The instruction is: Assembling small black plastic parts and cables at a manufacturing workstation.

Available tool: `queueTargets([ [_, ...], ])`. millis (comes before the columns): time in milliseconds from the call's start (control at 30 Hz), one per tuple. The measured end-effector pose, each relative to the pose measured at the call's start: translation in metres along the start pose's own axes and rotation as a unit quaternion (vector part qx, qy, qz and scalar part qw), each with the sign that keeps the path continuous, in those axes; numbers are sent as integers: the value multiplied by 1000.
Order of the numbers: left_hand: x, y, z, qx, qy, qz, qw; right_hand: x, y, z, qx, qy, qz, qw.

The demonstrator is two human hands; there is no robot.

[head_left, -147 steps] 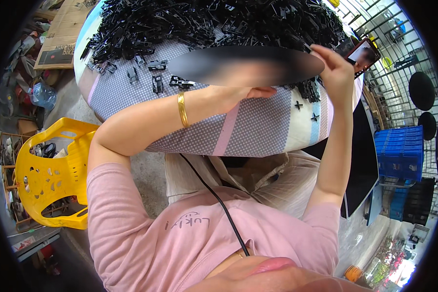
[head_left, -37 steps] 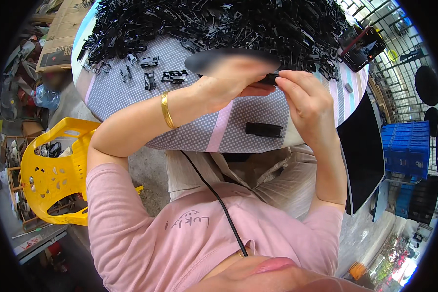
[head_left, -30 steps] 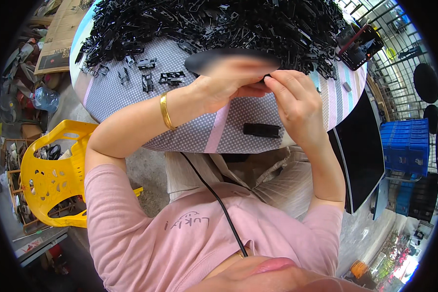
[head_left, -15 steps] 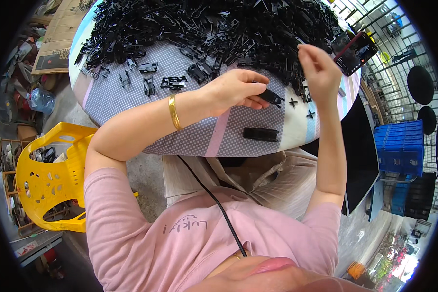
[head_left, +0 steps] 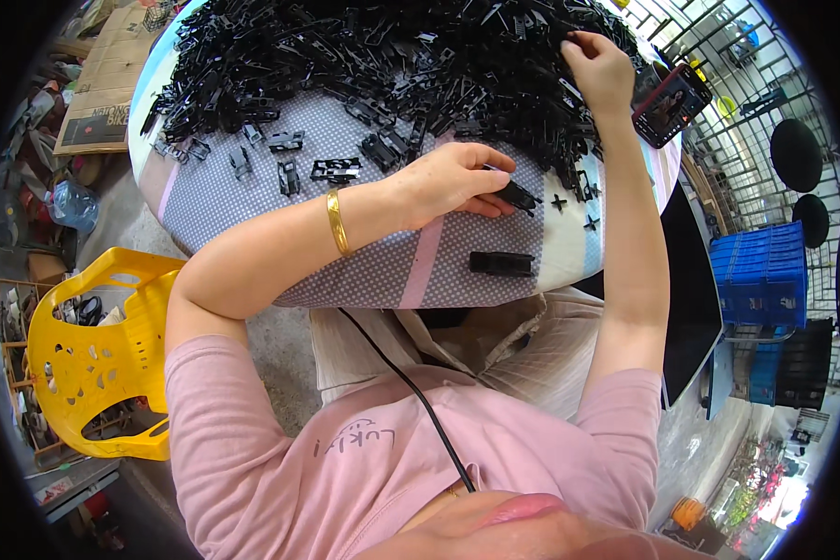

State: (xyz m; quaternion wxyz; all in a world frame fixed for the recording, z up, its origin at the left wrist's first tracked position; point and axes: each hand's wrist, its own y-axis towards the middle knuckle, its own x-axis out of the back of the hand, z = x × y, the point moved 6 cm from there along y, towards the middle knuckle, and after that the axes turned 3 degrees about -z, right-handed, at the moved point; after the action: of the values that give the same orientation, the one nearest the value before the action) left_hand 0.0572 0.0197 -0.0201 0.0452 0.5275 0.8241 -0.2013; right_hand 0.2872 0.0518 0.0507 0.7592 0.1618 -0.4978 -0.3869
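My left hand [head_left: 462, 187] is closed on a slim black plastic part [head_left: 519, 195], whose far end sticks out past my fingertips above the cloth. Farther out, my right hand [head_left: 602, 75] reaches to the right side of a big heap of black plastic parts [head_left: 373, 65]. Its thumb and fingertips come together against the heap, and what they pinch, if anything, is too dark to make out. Two small black cross-shaped pieces [head_left: 559, 203] lie between my hands. Nearer to me, a black oblong part [head_left: 501, 264] rests by the table edge.
Several loose parts [head_left: 335, 170] lie on the dotted cloth [head_left: 345, 261] left of my left hand. A phone [head_left: 672, 107] leans at the table's right edge. A yellow plastic chair [head_left: 103, 350] stands at left, blue crates [head_left: 761, 271] at right.
My right hand has moved away from me, up to the heap's right side. My left hand has stayed nearly in place, still holding the black part.
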Motion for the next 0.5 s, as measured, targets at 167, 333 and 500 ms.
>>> queueTargets([
  [167, 3, 0, -1, -7, -37, -40, 998, 42, -55, 47, -76, 266, 89, 957],
  [333, 11, 0, -9, -80, -121, -103, 984, 44, -118, 72, -126, 273, 235, 924],
  [500, 5, -2, -9, -83, -105, -94, 986, 49, -124, 84, -10, 179, 167, 969],
])
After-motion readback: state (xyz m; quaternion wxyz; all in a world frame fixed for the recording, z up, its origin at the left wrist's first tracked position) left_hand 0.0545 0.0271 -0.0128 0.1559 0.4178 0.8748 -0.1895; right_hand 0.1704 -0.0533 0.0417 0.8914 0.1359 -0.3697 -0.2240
